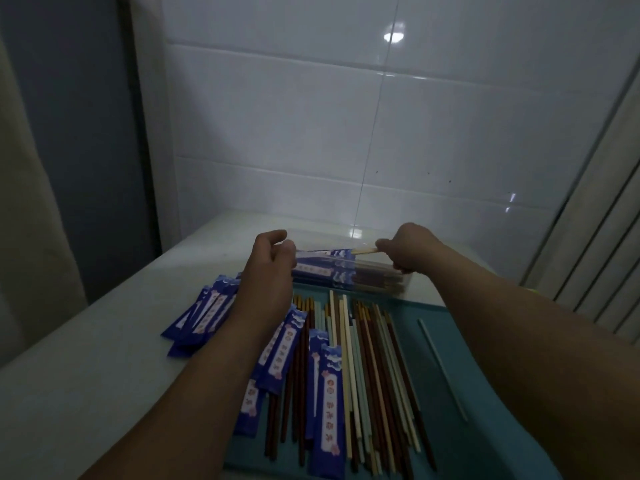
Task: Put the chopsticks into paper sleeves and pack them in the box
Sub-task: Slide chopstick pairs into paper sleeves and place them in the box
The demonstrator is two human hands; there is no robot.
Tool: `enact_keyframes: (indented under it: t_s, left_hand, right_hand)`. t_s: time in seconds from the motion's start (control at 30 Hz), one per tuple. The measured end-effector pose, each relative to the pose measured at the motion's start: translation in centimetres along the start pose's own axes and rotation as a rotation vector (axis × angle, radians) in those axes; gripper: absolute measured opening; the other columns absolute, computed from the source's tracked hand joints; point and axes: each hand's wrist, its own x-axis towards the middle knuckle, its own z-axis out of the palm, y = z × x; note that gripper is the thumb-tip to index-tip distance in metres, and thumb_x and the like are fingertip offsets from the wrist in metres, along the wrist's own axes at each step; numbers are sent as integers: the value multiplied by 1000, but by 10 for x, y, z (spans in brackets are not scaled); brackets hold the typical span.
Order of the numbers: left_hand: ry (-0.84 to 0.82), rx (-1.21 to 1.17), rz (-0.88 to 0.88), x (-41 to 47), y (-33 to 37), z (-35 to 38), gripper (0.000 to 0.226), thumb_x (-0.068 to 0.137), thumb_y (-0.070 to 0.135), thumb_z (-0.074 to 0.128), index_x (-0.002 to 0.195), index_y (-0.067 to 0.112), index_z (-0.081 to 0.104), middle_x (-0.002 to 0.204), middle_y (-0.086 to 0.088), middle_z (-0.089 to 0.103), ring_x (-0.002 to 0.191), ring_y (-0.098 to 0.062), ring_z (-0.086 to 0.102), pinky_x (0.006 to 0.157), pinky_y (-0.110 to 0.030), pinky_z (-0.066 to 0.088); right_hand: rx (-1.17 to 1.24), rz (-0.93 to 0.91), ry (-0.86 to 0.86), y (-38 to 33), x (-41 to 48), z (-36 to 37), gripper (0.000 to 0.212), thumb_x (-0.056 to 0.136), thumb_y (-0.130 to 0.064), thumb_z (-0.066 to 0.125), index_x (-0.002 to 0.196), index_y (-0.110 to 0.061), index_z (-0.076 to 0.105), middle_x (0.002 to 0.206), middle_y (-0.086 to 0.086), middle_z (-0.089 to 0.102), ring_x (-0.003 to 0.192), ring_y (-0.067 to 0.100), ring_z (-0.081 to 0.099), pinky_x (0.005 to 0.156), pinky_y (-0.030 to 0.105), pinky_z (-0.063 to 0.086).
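Two hands are engaged on one sleeved pair [329, 253], which is held level just over the clear box [381, 284] at the far edge of the teal mat [485, 375]. Its blue sleeve end is gripped in the curled fingers [285, 252] of the left hand [272, 263] and its bare wooden tips are pinched by the right hand [407, 251], apparently so that it can be lowered flat onto the sleeved pairs packed there. Loose chopsticks [374, 358] are laid lengthwise on the mat and empty paper sleeves [207, 313] are heaped on the bench [86, 375] at the left, within reach for the many pairs judged still unpacked.
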Motion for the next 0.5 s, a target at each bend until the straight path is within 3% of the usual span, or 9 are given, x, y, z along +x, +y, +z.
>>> enact_keyframes:
  t_s: [0.07,0.2,0.37,0.5]
  left_hand:
    - [-14,0,-3,-3,1,1,26,108,38,44,133,37,50,123,3,64,110,-15,63,100,-43,53]
    - [-66,44,-6,-8,6,3,19,108,34,47,125,33,54,115,3,66,101,-16,66,86,-37,55]
    - [-265,434,113,-21,8,10,15,106,32,52,103,22,63,93,3,66,83,-14,63,74,-33,52]
    - [-348,673,207,-32,7,18,14,103,35,56,94,26,62,82,6,65,74,-8,61,71,-33,52]
  right_hand:
    - [-129,-15,83,6,-1,5,44,97,-51,59,77,-13,53,83,8,65,73,25,62,64,32,48]
    - [120,-58,234,21,-23,11,44,97,-49,57,84,-8,66,74,5,62,70,24,60,57,30,36]
    - [319,-95,280,51,-77,22,30,95,-42,59,81,-17,67,76,4,69,77,30,68,72,41,56]
    - [426,-36,256,76,-106,23,23,93,-32,64,76,-17,70,65,1,67,62,25,65,72,50,60]
